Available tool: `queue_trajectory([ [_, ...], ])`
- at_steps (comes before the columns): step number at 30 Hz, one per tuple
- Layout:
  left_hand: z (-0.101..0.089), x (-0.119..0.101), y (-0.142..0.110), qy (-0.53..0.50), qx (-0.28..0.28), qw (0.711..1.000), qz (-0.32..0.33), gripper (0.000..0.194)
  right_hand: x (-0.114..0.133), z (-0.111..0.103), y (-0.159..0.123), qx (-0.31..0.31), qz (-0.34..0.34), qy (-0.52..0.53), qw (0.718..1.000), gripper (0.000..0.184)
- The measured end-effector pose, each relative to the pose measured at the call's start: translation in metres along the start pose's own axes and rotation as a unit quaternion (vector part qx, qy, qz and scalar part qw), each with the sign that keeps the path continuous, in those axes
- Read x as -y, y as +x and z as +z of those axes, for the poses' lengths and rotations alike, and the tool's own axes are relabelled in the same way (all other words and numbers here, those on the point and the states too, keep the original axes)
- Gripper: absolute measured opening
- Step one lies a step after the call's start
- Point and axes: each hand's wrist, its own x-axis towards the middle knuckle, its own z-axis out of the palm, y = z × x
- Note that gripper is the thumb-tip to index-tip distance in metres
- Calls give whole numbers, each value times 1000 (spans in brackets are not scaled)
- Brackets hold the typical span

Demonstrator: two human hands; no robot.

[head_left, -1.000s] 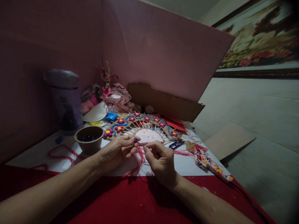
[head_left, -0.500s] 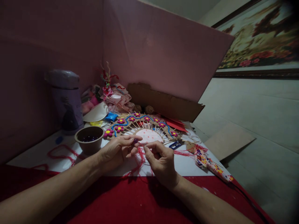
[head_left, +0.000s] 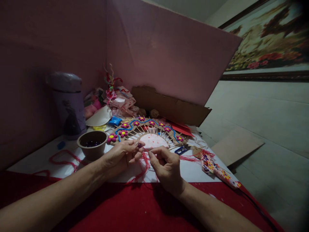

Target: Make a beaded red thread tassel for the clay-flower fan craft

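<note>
Between thumb and forefinger, my left hand (head_left: 124,154) pinches a small dark purple bead (head_left: 139,145). Just to its right, my right hand (head_left: 167,162) is closed in a pinch on red thread (head_left: 145,162), close to the bead. Loose strands of the thread hang below and between the two hands onto white paper. Whether the thread passes through the bead is too small to tell. Behind my hands lies a fan-shaped craft piece (head_left: 130,127) of twine and sticks, with clay flowers, a blue wavy line and a spotted half-round centre (head_left: 154,141).
A brown bowl (head_left: 92,145) of dark beads stands left of my hands, near a purple flask (head_left: 69,106). A flower-patterned glue gun (head_left: 220,170) with a cord lies at right, beside a blue clip-like tool (head_left: 181,149). Brown cardboard (head_left: 169,104) leans behind.
The bead has turned or shifted very slightly in my left fingertips. My right hand has stayed in the same place.
</note>
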Motion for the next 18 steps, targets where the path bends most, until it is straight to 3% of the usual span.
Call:
queue_trajectory([
  [18,-1,0,0,19,-12,1000,15,9,3,0,2,-8,-2,-1,1000,13],
])
